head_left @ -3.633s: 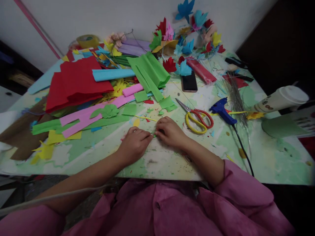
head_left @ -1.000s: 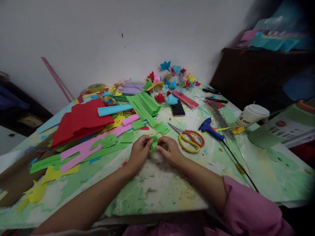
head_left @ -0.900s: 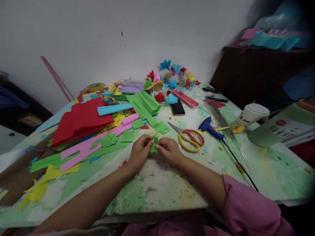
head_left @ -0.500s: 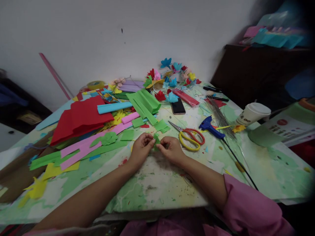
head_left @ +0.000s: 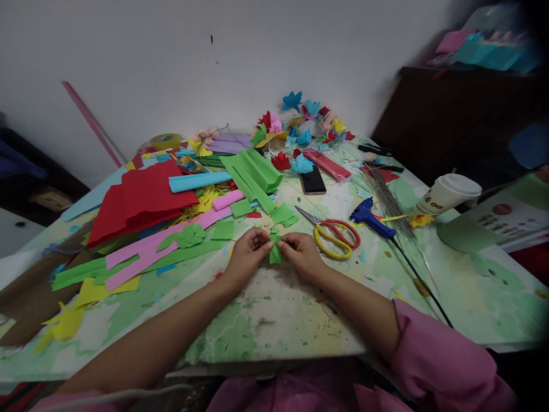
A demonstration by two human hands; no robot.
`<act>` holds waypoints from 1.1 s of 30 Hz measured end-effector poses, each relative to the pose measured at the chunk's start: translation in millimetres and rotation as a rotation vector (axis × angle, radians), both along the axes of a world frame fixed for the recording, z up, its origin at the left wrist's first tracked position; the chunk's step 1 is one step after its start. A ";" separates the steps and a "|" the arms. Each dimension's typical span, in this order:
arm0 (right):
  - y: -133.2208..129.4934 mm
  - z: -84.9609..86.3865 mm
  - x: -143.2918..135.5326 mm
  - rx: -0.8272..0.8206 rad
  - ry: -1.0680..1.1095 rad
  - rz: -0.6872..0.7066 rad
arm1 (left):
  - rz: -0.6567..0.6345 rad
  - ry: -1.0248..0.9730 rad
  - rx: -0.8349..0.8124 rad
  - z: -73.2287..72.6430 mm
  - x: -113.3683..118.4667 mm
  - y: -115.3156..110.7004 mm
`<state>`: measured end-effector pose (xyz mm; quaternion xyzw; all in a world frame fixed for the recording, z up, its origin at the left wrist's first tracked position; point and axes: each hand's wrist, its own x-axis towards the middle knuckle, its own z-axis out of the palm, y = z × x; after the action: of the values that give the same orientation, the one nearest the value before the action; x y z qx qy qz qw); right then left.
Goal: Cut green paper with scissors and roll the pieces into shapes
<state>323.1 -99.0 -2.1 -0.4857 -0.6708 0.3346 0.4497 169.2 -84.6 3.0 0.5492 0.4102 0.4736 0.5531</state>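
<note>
A small piece of green crepe paper (head_left: 275, 250) is pinched between my two hands above the near middle of the table. My left hand (head_left: 249, 253) grips its left edge between thumb and fingers. On the other edge, the thumb and fingertips of my right hand (head_left: 301, 254) press together. Right beside that hand lie scissors (head_left: 337, 237) with red and yellow handles, blades partly apart. Cut green paper squares (head_left: 283, 214) rest just beyond my fingers. A pink paper strip (head_left: 141, 266) and a crumpled green paper shape (head_left: 186, 236) lie to the left.
A blue glue gun (head_left: 371, 216) with a black cord, a white paper cup (head_left: 450, 194) and a green container (head_left: 467, 229) stand right. Behind are a phone (head_left: 313, 180) and paper flowers (head_left: 302, 164). Red crepe paper (head_left: 141, 197) lies left.
The green paper piece has turned and now spreads flatter, hanging lower between my fingertips. Both hands stay close together, pinching it. The camera view has shifted slightly.
</note>
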 end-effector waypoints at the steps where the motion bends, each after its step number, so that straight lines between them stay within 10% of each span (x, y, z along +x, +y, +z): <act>1: 0.6 -0.1 0.0 -0.014 0.013 -0.004 | -0.004 0.017 0.017 -0.4 -0.2 -0.1; 33: 3.7 3.1 4.7 -0.237 0.409 0.054 | -0.081 0.212 0.187 -6.8 -4.8 -0.6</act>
<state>327.7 -95.3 1.0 -0.4392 -0.5343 0.5144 0.5071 164.4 -85.2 -3.8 0.6613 0.3979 0.4263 0.4718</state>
